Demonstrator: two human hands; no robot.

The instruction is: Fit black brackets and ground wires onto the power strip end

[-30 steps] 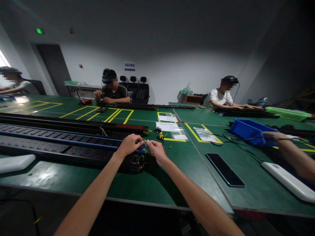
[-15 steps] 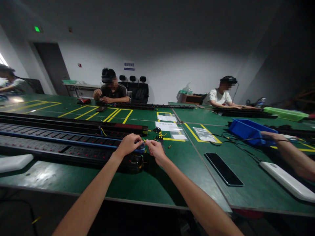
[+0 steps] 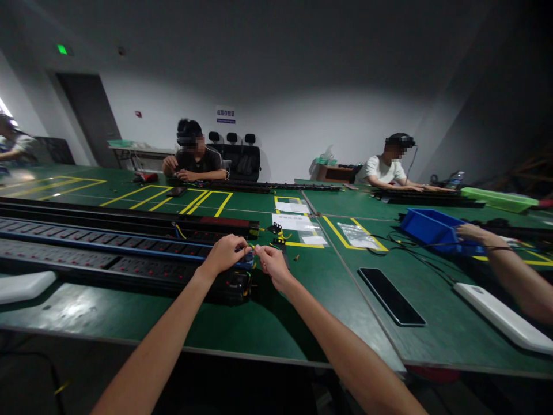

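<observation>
My left hand point(image 3: 228, 253) is closed in a pinch at the right end of a long blue-edged power strip point(image 3: 173, 246). Facing it, my right hand point(image 3: 272, 262) pinches too, its fingertips almost touching the left ones. A bit of yellow-green wire shows between them; which fingers grip it is too small to tell. Nearer me lies a black socket strip point(image 3: 159, 270), its end just below my hands. Behind is another dark strip point(image 3: 224, 223) with a yellow wire on it. Small black brackets point(image 3: 276, 229) lie just beyond my right hand.
To the right are a phone point(image 3: 391, 297), a white power bank point(image 3: 501, 316) and a blue bin point(image 3: 432, 230) with another person's hand at its edge. Papers point(image 3: 294, 222) and a plastic bag point(image 3: 358, 236) lie ahead. Several people sit around the table.
The other person's hand at the blue bin has shifted slightly left and up. My hands have stayed nearly in place; the view has moved slightly.
</observation>
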